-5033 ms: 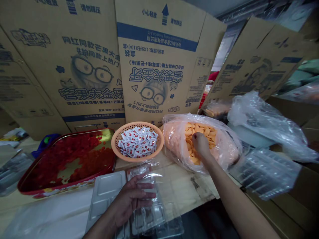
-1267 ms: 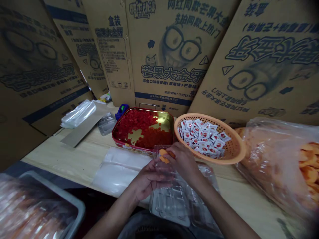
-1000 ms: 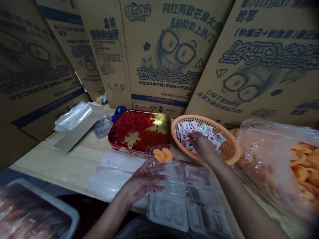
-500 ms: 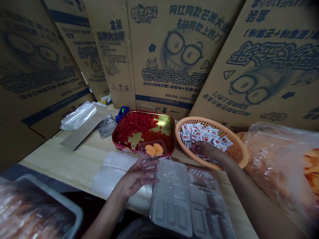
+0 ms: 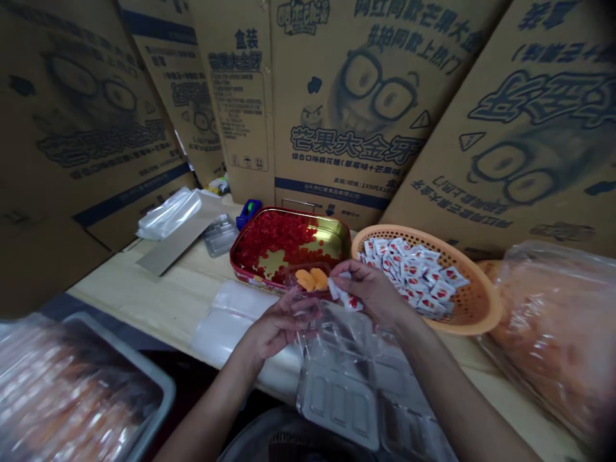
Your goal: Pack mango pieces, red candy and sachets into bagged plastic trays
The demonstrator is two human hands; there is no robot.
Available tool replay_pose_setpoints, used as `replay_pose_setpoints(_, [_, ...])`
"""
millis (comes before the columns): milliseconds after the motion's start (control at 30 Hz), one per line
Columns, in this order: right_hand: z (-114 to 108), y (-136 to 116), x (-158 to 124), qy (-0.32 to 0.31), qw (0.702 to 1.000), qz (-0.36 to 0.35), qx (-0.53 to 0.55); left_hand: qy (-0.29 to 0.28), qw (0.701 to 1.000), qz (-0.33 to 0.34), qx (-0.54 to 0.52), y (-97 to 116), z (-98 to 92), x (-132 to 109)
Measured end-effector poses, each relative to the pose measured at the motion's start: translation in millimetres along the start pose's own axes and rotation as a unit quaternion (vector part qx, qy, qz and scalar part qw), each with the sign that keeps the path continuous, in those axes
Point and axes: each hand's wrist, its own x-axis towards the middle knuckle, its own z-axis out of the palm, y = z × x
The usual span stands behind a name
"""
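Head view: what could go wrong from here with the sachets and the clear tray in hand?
The right hand pinches the sachets at their edges, so one might slip loose. They are close beside the orange pieces, which sit loose in the clear tray and could be nudged. The left hand holds that tray near the tin's front rim; a tilt might spill pieces among the red bits.

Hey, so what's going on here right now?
A person's left hand is holding a clear plastic tray with orange pieces at its far end. The right hand pinches small white-and-red packets right beside them. More such packets lie in the orange basket to the right.
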Motion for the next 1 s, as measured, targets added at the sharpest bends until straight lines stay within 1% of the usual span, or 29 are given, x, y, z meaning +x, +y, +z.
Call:
replay_pose_setpoints(33, [12.3, -0.2, 0.3, -0.038, 0.999, -0.001, -0.014, -0.003, 1.0, 0.003, -0.005, 0.2, 0.8, -0.3])
replay_pose_setpoints(100, [31.7, 0.2, 2.2, -0.081, 0.995, -0.024, -0.049, -0.003, 1.0, 0.014, -0.011, 0.8, 2.3, -1.5])
replay_pose_setpoints(200, [49.4, 1.6, 4.6, -0.084, 0.993, -0.049, -0.071, 0.008, 1.0, 0.025, -0.011, 1.5, 4.0, -3.8])
replay_pose_setpoints(267, [55.5, 2.7, 4.1, -0.083, 0.994, -0.043, -0.06, 0.017, 0.999, 0.034, -0.007, 1.7, 4.1, -4.6])
replay_pose_setpoints(367, [59.5, 3.6, 1.6, -0.078, 0.996, -0.018, -0.033, 0.005, 0.999, 0.046, -0.012, 1.6, 2.5, -4.2])
replay_pose_setpoints(433, [59.4, 3.3, 0.3, -0.059, 0.998, -0.012, -0.012, -0.013, 0.999, 0.045, -0.017, 1.2, 0.5, -3.6])
replay_pose_setpoints(500, [56.8, 3.4, -0.2, -0.029, 0.999, -0.023, 0.02, -0.02, 0.999, 0.044, -0.021, 0.6, -2.5, -3.0])
replay_pose_setpoints(567, [51.3, 4.8, -0.2, -0.004, 0.998, -0.041, 0.05, -0.014, 0.999, 0.041, -0.025, 0.4, -6.2, -2.8])
replay_pose_setpoints(633, [43.8, 7.7, -0.1, 0.002, 0.996, -0.061, 0.07, -0.001, 0.999, 0.034, -0.025, 1.0, -9.5, -3.4])
replay_pose_setpoints(700, [37.7, 10.9, -0.1, -0.012, 0.994, -0.073, 0.077, 0.007, 0.999, 0.029, -0.023, 2.4, -11.1, -4.6])
replay_pose_setpoints(767, [36.8, 13.1, 0.1, -0.033, 0.994, -0.075, 0.078, 0.0, 0.999, 0.029, -0.024, 3.9, -10.6, -5.8])
replay_pose_setpoints(867, [47.5, 14.4, 1.2, -0.072, 0.992, -0.072, 0.076, -0.02, 0.998, 0.037, -0.038, 4.3, -8.6, -5.7])
replay_pose_setpoints(1000, [65.9, 17.1, 3.7, -0.166, 0.982, -0.074, 0.042, -0.014, 0.998, 0.044, -0.047, 2.6, -8.0, -3.8])
